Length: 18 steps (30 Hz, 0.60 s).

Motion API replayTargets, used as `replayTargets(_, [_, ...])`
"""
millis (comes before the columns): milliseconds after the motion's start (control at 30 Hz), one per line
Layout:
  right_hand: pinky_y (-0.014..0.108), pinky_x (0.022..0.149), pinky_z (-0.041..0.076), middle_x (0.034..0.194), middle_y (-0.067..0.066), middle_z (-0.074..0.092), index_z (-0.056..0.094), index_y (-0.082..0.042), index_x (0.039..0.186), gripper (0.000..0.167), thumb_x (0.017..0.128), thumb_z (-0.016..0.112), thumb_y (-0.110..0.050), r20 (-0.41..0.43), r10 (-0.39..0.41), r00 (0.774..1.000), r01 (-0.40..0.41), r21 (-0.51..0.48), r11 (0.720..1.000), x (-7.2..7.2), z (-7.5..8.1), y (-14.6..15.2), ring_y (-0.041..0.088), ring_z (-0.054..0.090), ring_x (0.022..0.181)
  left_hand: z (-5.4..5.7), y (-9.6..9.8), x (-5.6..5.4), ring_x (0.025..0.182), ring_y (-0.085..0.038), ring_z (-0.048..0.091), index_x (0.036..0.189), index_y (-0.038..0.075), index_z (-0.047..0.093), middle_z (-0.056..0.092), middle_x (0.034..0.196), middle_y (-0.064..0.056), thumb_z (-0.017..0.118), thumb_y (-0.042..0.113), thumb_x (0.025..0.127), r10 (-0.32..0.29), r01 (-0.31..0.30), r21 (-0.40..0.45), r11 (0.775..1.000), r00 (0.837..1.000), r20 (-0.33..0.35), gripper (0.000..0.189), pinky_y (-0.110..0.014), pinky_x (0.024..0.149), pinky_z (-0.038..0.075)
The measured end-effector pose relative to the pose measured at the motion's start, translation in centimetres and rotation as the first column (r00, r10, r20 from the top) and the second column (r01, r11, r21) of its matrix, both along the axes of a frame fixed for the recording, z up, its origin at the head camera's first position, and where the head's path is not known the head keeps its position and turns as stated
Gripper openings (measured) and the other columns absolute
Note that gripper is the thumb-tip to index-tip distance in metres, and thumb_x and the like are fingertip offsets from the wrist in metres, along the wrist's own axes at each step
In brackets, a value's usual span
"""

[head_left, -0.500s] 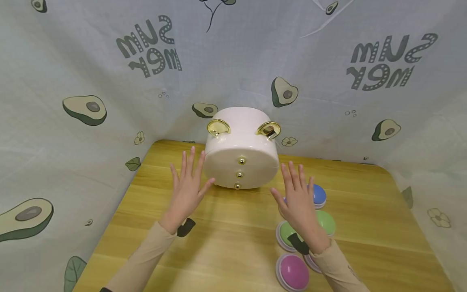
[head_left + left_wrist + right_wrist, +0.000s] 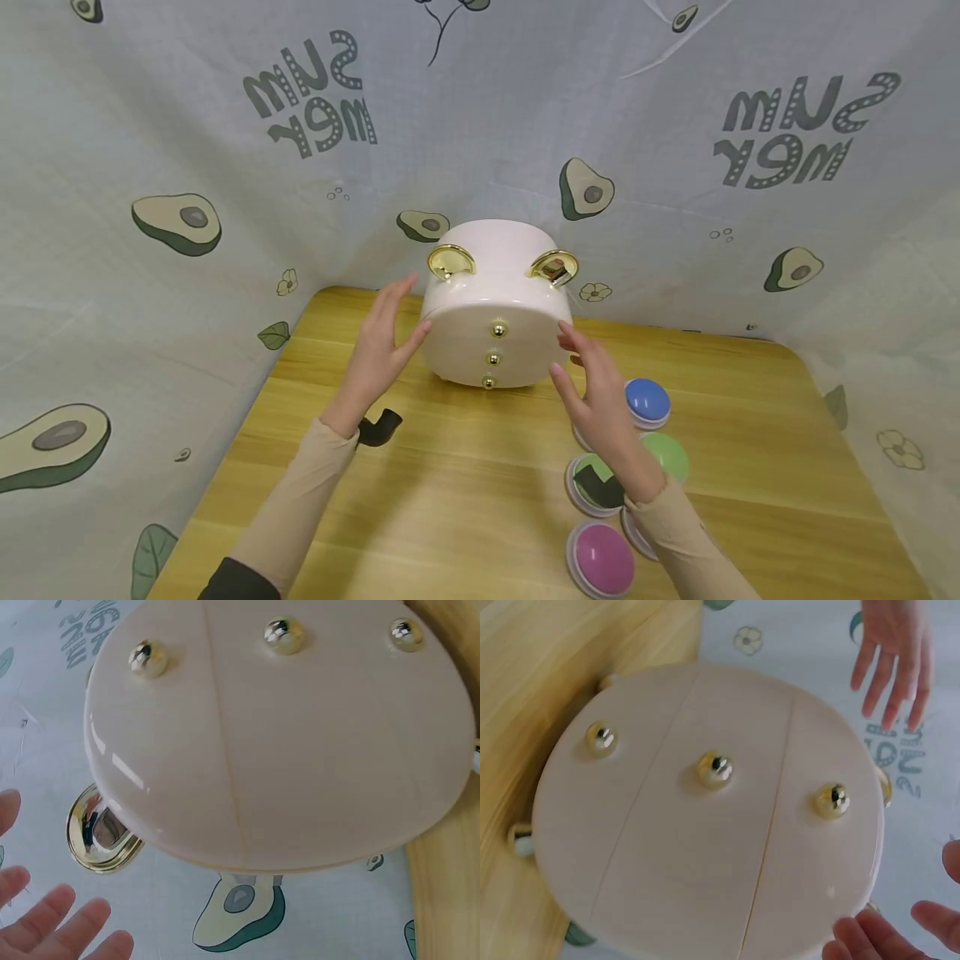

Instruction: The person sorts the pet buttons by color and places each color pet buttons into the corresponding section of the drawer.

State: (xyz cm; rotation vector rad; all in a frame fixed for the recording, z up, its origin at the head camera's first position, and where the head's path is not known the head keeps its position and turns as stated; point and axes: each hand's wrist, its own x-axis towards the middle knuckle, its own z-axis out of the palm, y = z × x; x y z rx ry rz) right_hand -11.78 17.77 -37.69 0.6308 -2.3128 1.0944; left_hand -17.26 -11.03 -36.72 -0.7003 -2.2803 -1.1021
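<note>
A glossy white rounded box (image 2: 498, 287) with thin seams across its front stands at the table's back. Two gold ear-shaped pieces sit on top, and three gold knobs (image 2: 716, 769) run down the front. My left hand (image 2: 375, 354) hovers at the box's left side, its fingers loosely spread and holding nothing. At the right side is my right hand (image 2: 603, 404), thumb apart from the slightly bent fingers, with nothing held. In the right wrist view, its fingertips (image 2: 855, 937) overlap the box's edge; whether they touch it I cannot tell.
Several domed round discs lie under and beside the right forearm: a blue one (image 2: 647, 400), a green one (image 2: 666, 456), a pink one (image 2: 603, 558) and others partly hidden. A cloth with avocado prints (image 2: 487, 108) hangs behind the wooden table (image 2: 465, 483).
Both hands have turned from spread, palm-down poses to palms facing inward, at the two sides of the box. The right fingers have moved left toward it. The box has stayed put.
</note>
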Motion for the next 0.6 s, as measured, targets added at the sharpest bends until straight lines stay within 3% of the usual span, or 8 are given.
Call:
replayTargets(133, [0.045,0.085,0.051,0.115,0.022,0.06,0.046,-0.003,0.138,0.051,0.09,0.061,0.004,0.136,0.104,0.985,-0.095,-0.073,0.993,-0.7,0.4,-0.9,0.03,0.06,0.104,0.7,0.0,-1.5,0.129,-0.031,0.039,0.142,0.001,0.039,0.042,0.139,-0.02,0.067,0.009,0.09,-0.034,0.034,0.024,0.999,0.999,0.0,0.06,-0.045,0.106,0.032])
replayTargets(333, [0.048,0.087,0.049,0.119,0.022,0.059,0.045,-0.006,0.14,0.049,0.093,0.058,0.001,0.329,0.23,0.916,-0.195,-0.135,0.971,-2.1,0.6,-1.9,0.031,0.059,0.106,1.3,-0.1,-3.8,0.133,-0.026,0.033,0.146,0.006,0.036,0.034,0.146,-0.017,0.069,0.011,0.089,-0.134,0.13,0.051,0.99,0.988,0.073,0.065,-0.051,0.102,0.035])
replayTargets(467, [0.049,0.09,0.047,0.123,0.025,0.056,0.042,-0.005,0.142,0.05,0.095,0.056,0.0,0.399,0.328,0.857,-0.261,-0.213,0.942,-3.2,0.5,-2.4,0.037,0.058,0.108,1.5,0.0,-5.2,0.138,-0.022,0.024,0.15,0.01,0.029,0.025,0.153,-0.012,0.069,0.011,0.089,-0.222,0.212,0.079,0.974,0.961,0.165,0.074,-0.053,0.103,0.033])
replayTargets(600, [0.046,0.093,0.045,0.125,0.027,0.053,0.039,-0.005,0.144,0.051,0.096,0.054,0.0,0.434,0.399,0.808,-0.295,-0.288,0.911,-3.9,0.4,-2.7,0.042,0.055,0.11,1.4,0.1,-6.4,0.139,-0.026,0.024,0.153,0.014,0.021,0.021,0.154,-0.008,0.069,0.009,0.088,-0.299,0.277,0.117,0.954,0.92,0.254,0.081,-0.051,0.108,0.028])
